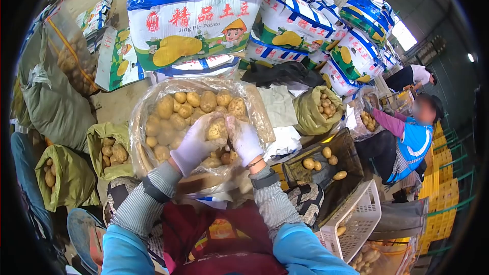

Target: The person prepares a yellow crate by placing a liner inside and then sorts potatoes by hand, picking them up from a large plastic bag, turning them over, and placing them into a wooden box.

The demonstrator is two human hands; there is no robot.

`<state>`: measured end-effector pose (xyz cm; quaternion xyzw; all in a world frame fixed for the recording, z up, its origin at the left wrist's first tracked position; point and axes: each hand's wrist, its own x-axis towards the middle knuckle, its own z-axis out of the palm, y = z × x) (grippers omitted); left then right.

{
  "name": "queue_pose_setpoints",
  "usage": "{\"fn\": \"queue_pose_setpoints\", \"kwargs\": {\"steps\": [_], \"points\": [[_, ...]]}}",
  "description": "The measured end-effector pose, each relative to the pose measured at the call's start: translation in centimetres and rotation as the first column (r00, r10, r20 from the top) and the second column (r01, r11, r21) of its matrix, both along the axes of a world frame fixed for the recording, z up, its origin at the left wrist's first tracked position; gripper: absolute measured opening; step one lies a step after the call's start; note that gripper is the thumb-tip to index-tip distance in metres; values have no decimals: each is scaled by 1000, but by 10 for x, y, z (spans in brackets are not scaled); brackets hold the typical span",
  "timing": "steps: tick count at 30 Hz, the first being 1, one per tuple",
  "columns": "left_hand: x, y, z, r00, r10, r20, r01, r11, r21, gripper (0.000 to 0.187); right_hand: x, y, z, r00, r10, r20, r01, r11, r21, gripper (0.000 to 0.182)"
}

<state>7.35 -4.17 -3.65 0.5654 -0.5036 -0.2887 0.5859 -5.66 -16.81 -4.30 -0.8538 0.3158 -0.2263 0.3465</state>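
In the head view, a potato [217,129] with brown specks is held up in front of me between two white-gloved hands. My left hand [195,143] is closed around its left side. My right hand [244,141] has its fingers bent against the potato's right edge; its fingertips are partly hidden. Both hands are over a carton [261,114] lined with a clear plastic bag [136,122]. Many potatoes [165,107] fill the liner, some seen hazily through the film.
Open green sacks [66,178] of potatoes stand left and right. A dark crate [346,168] with several potatoes and a white basket [364,214] are at right. Printed potato cartons [193,25] are stacked ahead. A co-worker in a blue vest [412,145] sits at right.
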Motion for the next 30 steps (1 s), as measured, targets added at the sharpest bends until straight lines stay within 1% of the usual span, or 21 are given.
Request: {"fn": "queue_pose_setpoints", "kwargs": {"steps": [2,5,8,9,10,11,12,14,17,18,19,20,21,22,23,24,25,27,28,29,30], "points": [[-3,0,8,987,-51,-149,44,998,-46,68,-2,0,4,999,-29,38,26,996,80,54],[-4,1,19,883,-122,-454,119,992,-36,66,-2,-1,-1,996,-80,33,63,930,363,55],[-7,7,40,686,-138,-715,192,981,-6,62,1,-3,-17,982,-30,187,72,972,-225,56],[-2,7,40,966,-118,-229,103,992,-74,60,1,-2,-17,976,-59,207,51,998,45,54],[5,7,39,947,-3,320,63,982,-178,59,1,0,-17,972,-93,218,21,950,311,53],[8,7,35,853,64,518,53,977,-208,57,1,1,-17,968,-127,218,-15,833,553,52],[11,7,31,718,152,679,38,966,-257,56,2,4,-13,971,-135,198,-6,811,585,47],[13,3,10,855,137,501,-48,981,-186,54,7,12,-2,978,-142,154,9,762,647,39],[15,8,-9,990,135,-44,-139,986,-94,59,28,5,-36,881,-11,474,-102,972,212,34],[12,10,-3,932,35,-361,-79,991,-108,60,28,0,-34,806,-122,579,-229,838,496,35],[9,12,8,767,-71,-637,-28,989,-144,61,25,-8,-30,732,-264,628,-378,610,696,38],[9,12,4,649,-131,-750,14,987,-160,62,24,-12,-29,671,-417,613,-525,317,790,41],[10,11,1,509,-173,-843,44,984,-175,62,25,-1,-14,808,-181,561,-322,661,677,39],[14,6,-14,502,-176,-847,86,984,-154,63,26,11,2,926,-67,373,-95,912,399,37],[15,6,-27,606,-157,-780,91,988,-128,63,24,17,8,974,9,227,-33,994,103,36],[13,5,-25,701,-135,-700,91,991,-101,64,22,20,10,998,34,61,-21,977,-212,36],[9,11,-23,859,-76,-506,40,996,-80,63,23,22,11,985,36,168,23,942,-336,36],[11,20,-14,851,-79,-519,82,996,-18,61,26,18,29,999,-40,36,42,998,-52,36],[18,24,-9,677,-124,-725,192,981,11,60,27,14,38,998,-60,-35,64,994,92,36],[21,24,-10,503,-238,-831,280,955,-104,60,27,3,28,998,-34,-47,48,944,328,33],[24,24,-12,303,-321,-897,349,914,-209,59,28,7,27,977,-16,213,-84,887,453,32]]}}
